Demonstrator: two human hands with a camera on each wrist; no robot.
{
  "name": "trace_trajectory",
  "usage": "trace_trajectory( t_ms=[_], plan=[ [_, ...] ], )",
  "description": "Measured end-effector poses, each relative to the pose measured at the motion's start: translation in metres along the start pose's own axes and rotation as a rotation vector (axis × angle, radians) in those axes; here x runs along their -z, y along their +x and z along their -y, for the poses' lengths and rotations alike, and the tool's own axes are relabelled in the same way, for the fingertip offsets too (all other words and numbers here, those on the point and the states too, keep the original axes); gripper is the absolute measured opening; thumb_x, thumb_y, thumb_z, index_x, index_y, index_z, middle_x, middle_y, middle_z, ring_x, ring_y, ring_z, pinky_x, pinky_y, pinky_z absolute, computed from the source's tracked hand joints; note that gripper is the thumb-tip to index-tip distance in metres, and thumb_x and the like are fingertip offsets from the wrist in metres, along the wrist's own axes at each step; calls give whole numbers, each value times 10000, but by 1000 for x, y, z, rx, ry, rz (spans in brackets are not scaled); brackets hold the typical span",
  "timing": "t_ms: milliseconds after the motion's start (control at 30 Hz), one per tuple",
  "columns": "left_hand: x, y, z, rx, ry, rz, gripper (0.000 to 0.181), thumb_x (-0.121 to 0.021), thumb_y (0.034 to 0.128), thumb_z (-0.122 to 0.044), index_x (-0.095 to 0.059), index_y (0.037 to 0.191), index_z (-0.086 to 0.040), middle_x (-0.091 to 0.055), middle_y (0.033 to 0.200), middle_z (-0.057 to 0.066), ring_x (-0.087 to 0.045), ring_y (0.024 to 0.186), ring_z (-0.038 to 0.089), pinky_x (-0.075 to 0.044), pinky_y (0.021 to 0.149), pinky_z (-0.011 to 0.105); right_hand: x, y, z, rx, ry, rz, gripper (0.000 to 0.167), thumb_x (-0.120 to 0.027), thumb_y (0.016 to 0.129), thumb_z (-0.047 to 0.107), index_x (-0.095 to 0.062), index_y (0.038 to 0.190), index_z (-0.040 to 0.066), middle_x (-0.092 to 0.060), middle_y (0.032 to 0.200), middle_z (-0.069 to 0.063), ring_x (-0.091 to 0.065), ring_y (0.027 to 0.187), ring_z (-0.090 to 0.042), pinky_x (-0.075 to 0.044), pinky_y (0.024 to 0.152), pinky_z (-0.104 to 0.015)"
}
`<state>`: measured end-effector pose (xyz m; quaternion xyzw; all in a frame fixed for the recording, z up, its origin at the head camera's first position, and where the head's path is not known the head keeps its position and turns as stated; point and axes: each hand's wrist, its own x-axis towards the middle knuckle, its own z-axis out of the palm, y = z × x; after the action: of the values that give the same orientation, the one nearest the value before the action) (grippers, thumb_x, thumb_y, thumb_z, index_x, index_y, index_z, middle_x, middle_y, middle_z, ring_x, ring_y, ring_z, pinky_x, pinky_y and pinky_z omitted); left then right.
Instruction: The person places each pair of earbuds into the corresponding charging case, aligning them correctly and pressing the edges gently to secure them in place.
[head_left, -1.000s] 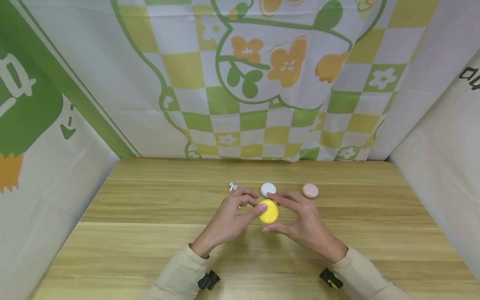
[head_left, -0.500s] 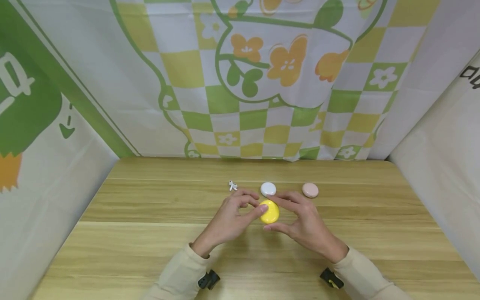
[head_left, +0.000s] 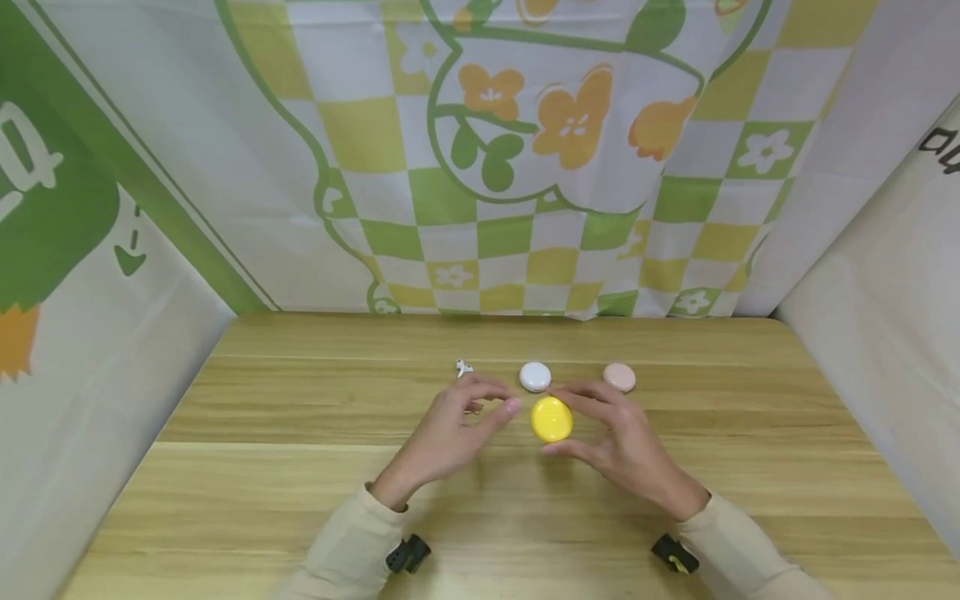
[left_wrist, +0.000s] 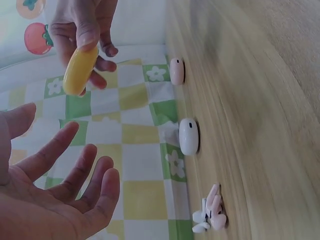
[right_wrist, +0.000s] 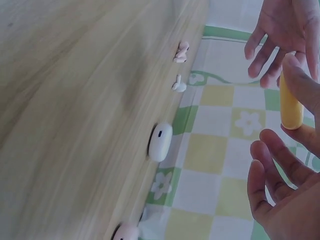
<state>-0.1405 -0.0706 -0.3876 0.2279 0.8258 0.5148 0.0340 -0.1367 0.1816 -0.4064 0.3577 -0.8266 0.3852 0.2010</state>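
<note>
Left hand moves off the yellow earbud case, fingers apart.
Right hand pinches it; black lettering is cut off.

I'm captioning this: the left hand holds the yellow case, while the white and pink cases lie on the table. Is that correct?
Not quite: the head view shows the right hand holding the yellow case. The white case and pink case do lie on the table.
</note>
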Motion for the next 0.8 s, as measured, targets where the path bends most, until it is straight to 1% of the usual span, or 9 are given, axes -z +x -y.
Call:
trace_trajectory(
  t_ms=[133, 233, 333, 467, 533, 600, 700, 767, 800],
  plan=[
    [4, -2, 2, 12, 8, -23, 300, -633, 1017, -361, -730, 1164, -118, -628, 1262, 32, -560, 1222, 220, -484, 1009, 502, 3, -5, -6, -31, -2, 7, 653, -964, 610, 89, -732, 1220, 61, -684, 1134, -16, -648, 1001, -199, -539, 873, -260],
    [7, -3, 5, 17, 19, -44, 297, -654, 1007, -342, -726, 1187, -118, -637, 1255, 12, -570, 1221, 215, -493, 1006, 479, 7, -10, -11, -67, -5, 8, 633, -963, 614, 96, -736, 1203, 48, -689, 1135, -29, -646, 1004, -203, -515, 889, -209],
    [10, -5, 8, 28, 29, -61, 305, -679, 994, -318, -718, 1212, -108, -632, 1270, 25, -581, 1194, 217, -499, 992, 459, 12, -15, -17, -98, -16, 11, 623, -961, 620, 106, -738, 1197, 40, -696, 1141, -38, -647, 1006, -206, -486, 907, -164],
    [14, -7, 12, 30, 31, -74, 318, -709, 975, -281, -710, 1224, -84, -622, 1274, 50, -585, 1145, 224, -501, 979, 479, 21, -22, -26, -163, -32, 31, 618, -952, 648, 128, -731, 1219, 47, -695, 1181, -62, -650, 1047, -218, -455, 947, -140],
    [16, -8, 14, 22, 29, -78, 313, -719, 968, -255, -708, 1218, -67, -622, 1264, 53, -581, 1133, 230, -501, 981, 496, 26, -26, -29, -206, -40, 41, 618, -947, 664, 139, -724, 1233, 49, -691, 1205, -66, -649, 1074, -224, -468, 963, -174],
    [17, -9, 16, 14, 30, -82, 308, -725, 964, -231, -705, 1214, -53, -621, 1264, 61, -580, 1125, 234, -502, 982, 499, 32, -30, -33, -239, -59, 46, 612, -941, 677, 149, -720, 1239, 51, -691, 1213, -70, -653, 1075, -231, -505, 961, -251],
    [19, -11, 18, 13, 32, -89, 298, -731, 957, -194, -702, 1211, -41, -623, 1276, 76, -581, 1117, 240, -504, 980, 501, 40, -35, -39, -271, -100, 53, 606, -939, 685, 161, -720, 1241, 58, -698, 1186, -51, -662, 1041, -225, -559, 893, -401],
    [21, -12, 19, 19, 32, -95, 296, -736, 949, -167, -700, 1214, -38, -623, 1286, 87, -583, 1116, 253, -505, 977, 504, 46, -37, -43, -286, -126, 63, 581, -934, 698, 173, -728, 1231, 72, -704, 1163, -44, -659, 1012, -213, -567, 833, -460],
    [21, -12, 19, 22, 34, -98, 295, -737, 946, -156, -700, 1215, -39, -623, 1289, 91, -584, 1117, 258, -504, 976, 506, 49, -38, -46, -295, -138, 67, 570, -934, 701, 181, -732, 1225, 81, -707, 1154, -37, -657, 1003, -204, -565, 810, -466]
  ],
)
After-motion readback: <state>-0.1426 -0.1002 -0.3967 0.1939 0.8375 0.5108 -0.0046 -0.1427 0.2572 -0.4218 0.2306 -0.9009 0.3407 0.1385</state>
